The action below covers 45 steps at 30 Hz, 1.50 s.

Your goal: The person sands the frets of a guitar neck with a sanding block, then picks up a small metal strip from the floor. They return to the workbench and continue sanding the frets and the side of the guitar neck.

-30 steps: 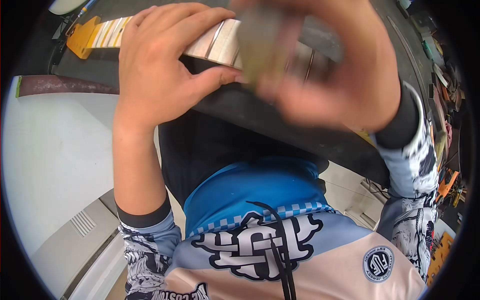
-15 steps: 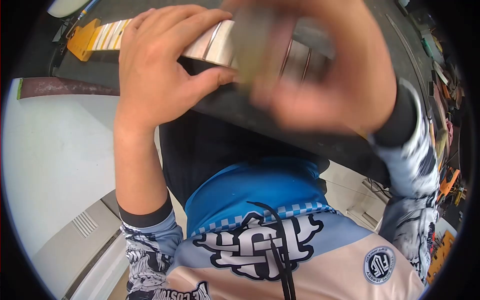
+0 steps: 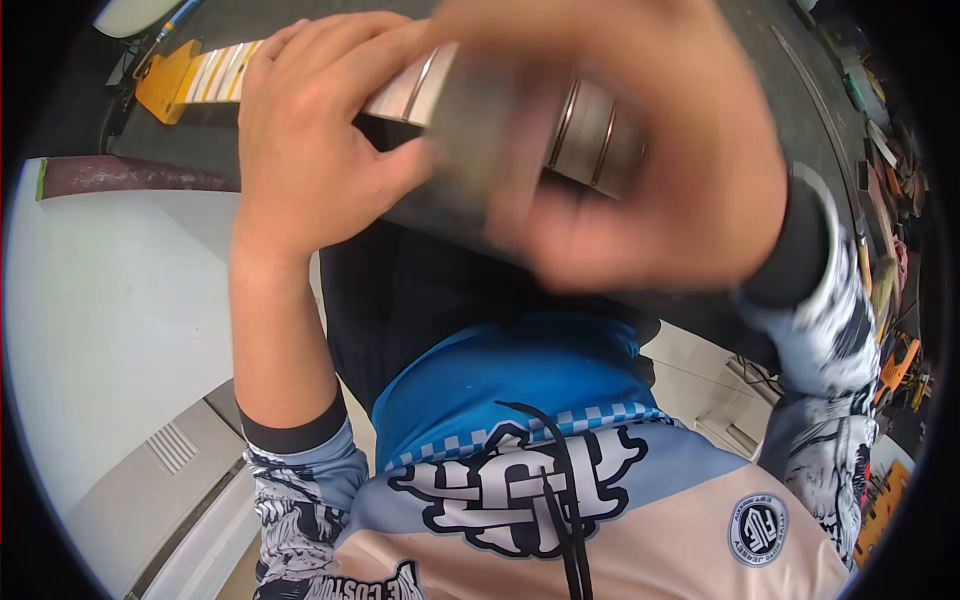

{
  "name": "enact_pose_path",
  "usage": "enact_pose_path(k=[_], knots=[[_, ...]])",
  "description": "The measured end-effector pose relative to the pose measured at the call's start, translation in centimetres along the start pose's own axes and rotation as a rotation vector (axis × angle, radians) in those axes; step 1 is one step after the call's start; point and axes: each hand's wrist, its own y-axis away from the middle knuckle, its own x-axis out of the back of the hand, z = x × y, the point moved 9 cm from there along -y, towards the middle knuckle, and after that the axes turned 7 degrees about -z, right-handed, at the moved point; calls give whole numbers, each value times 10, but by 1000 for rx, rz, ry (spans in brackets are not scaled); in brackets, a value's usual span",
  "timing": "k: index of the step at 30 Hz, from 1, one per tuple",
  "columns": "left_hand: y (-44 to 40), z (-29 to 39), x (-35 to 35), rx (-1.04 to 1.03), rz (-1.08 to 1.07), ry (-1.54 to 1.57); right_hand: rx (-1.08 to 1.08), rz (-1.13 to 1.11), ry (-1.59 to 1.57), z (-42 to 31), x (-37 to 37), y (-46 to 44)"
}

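Note:
A guitar neck (image 3: 397,97) with metal frets lies slanting across the dark bench, its yellow headstock (image 3: 168,82) at the upper left. My left hand (image 3: 325,130) is wrapped over the neck, fingers on the far side and thumb on the near side. Smeared by motion, my right hand (image 3: 660,150) grips a greyish block (image 3: 478,125) over the fretted face. The block's underside and exact shape cannot be made out. Several frets (image 3: 605,145) show to the right of the block, framed by the right hand.
A maroon strip (image 3: 140,175) with a green end lies along the edge of a white surface (image 3: 120,300) at the left. Tools and scraps (image 3: 895,190) crowd the right side of the dark bench (image 3: 740,45). A blue-handled tool (image 3: 178,15) is at the upper left.
My right hand and the block have moved left along the neck, closer to my left thumb, uncovering frets on the right. My left hand has stayed nearly in place.

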Motion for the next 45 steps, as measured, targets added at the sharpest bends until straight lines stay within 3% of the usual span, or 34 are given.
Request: enact_pose_path(k=[2, 5, 9, 10, 12, 14, 18, 21, 23, 25, 28, 31, 33, 34, 37, 40, 43, 45], knots=[[-4, 4, 1, 5, -4, 7, 45, -2, -8, -10, -1, 0], [-11, 25, 10, -49, 49, 42, -89, -45, 50, 19, 1, 5], [11, -17, -16, 29, -99, -55, -13, 19, -99, -9, 8, -5], [6, -7, -11, 23, -77, -16, -61, 39, -107, 0, 9, -4], [-9, 18, 8, 17, -18, 57, -361, 122, -223, 50, 9, 13], [-8, 13, 9, 5, 5, 68, -648, 291, -530, 89, 7, 34], [-1, 9, 6, 1, 36, 76, -808, 365, -800, 81, 0, 39], [-1, 10, 6, 24, 10, 73, -708, 150, -776, 58, 1, 25], [0, 10, 5, 45, -4, 63, -326, 41, -361, 29, 9, 6], [3, 9, 4, 66, -7, 41, -62, 169, -79, -5, -14, 6], [0, 7, 3, 83, -35, 53, 184, 79, 12, -2, -5, 9], [2, 8, 2, 73, -50, 75, -61, 58, -65, 24, 3, 9], [-1, 6, 5, 62, -12, 71, -42, -15, -151, 6, -7, -5], [-2, 6, 5, 58, 15, 68, 82, 61, -18, 5, -10, -2], [-2, 7, 5, 54, 30, 75, -47, 38, 16, 18, 2, 8], [1, -1, 2, 17, 95, 39, 18, 31, -115, -2, -11, 6], [0, 5, 2, 51, 46, 53, -91, 3, 7, 14, 5, 3], [3, 6, 10, 45, 66, 67, -132, -119, -80, 1, -3, -8]])
